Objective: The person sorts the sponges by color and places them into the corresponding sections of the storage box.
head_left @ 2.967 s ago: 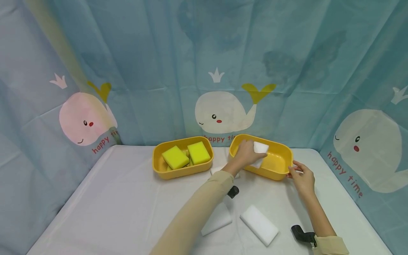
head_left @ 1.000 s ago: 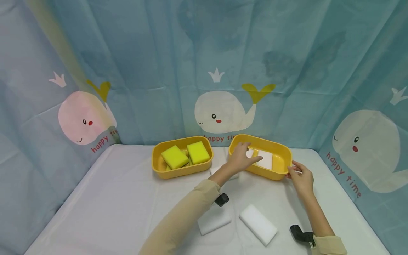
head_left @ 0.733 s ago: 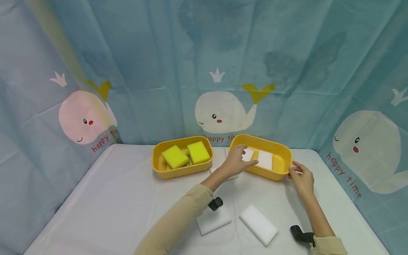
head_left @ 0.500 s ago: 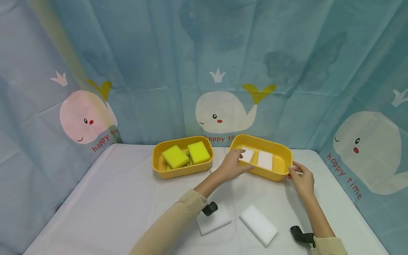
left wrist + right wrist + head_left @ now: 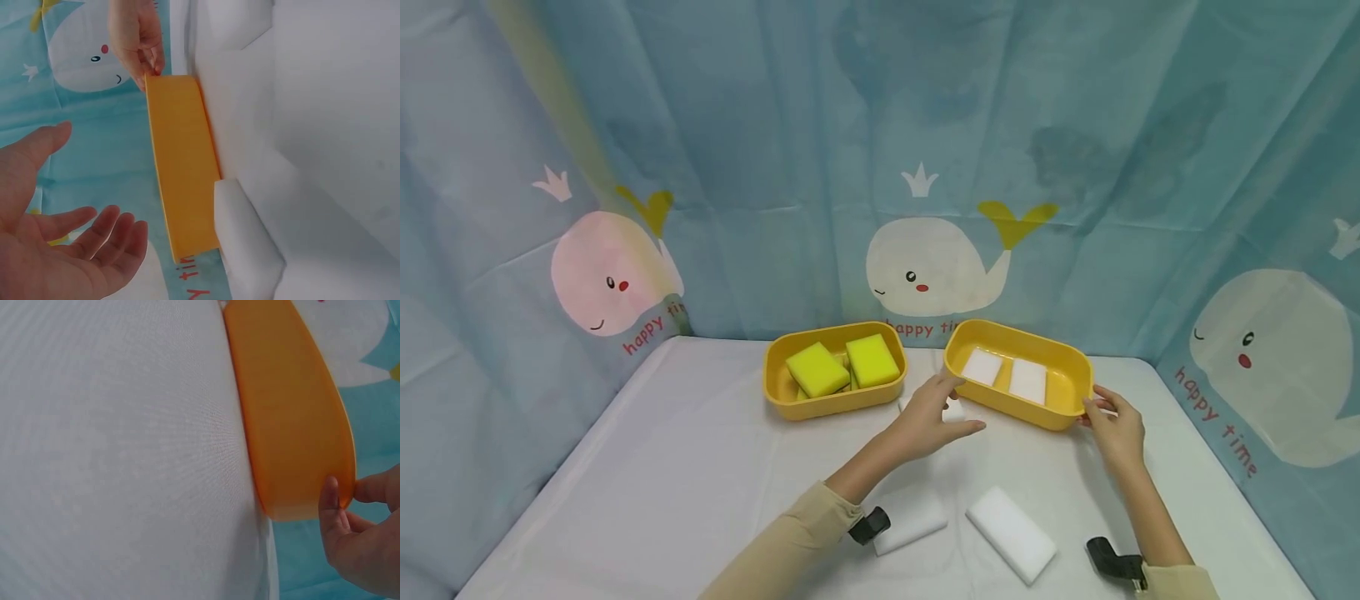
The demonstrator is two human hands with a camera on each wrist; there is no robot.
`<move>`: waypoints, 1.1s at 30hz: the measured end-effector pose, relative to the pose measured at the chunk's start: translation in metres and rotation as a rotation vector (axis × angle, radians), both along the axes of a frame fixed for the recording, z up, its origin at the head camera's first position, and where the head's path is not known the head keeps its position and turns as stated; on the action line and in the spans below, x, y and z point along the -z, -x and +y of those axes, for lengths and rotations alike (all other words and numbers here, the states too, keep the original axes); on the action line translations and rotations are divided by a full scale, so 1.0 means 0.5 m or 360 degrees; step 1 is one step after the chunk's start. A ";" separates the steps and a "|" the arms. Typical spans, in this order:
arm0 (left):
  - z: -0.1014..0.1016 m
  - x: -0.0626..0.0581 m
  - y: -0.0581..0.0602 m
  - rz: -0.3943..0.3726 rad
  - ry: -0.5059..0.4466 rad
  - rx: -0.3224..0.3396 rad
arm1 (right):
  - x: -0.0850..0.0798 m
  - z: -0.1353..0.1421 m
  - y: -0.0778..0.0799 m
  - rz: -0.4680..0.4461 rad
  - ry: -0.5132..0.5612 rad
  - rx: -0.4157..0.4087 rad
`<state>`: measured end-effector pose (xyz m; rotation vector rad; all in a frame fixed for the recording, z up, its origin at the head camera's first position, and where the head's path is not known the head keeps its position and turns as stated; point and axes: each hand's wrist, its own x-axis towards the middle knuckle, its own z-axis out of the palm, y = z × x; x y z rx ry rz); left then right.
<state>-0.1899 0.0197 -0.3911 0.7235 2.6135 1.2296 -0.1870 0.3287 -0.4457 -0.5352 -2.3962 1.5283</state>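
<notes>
Head view: your left hand [image 5: 921, 429], released with thumb and fingers spread, partly hides a loose white block [image 5: 956, 412] near the yellow tray [image 5: 1063, 392] bearing two white blocks [image 5: 1027, 381], while your right hand [image 5: 1117, 429] grips that tray's right end. Left wrist view: your left fingers curve loosely around nothing, apart from the tray. Right wrist view: your right thumb and fingers pinch its rim, beside the white table cover [image 5: 125, 450].
</notes>
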 end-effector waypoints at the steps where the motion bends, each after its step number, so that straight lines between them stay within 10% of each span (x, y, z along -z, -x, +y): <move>1: -0.005 0.002 -0.003 -0.0008 -0.0002 -0.0007 | 0.000 0.000 -0.001 0.0002 0.0001 0.0001; 33: -0.116 0.093 -0.095 -0.0089 0.0087 0.0036 | 0.001 0.001 0.001 -0.0013 -0.0013 -0.0002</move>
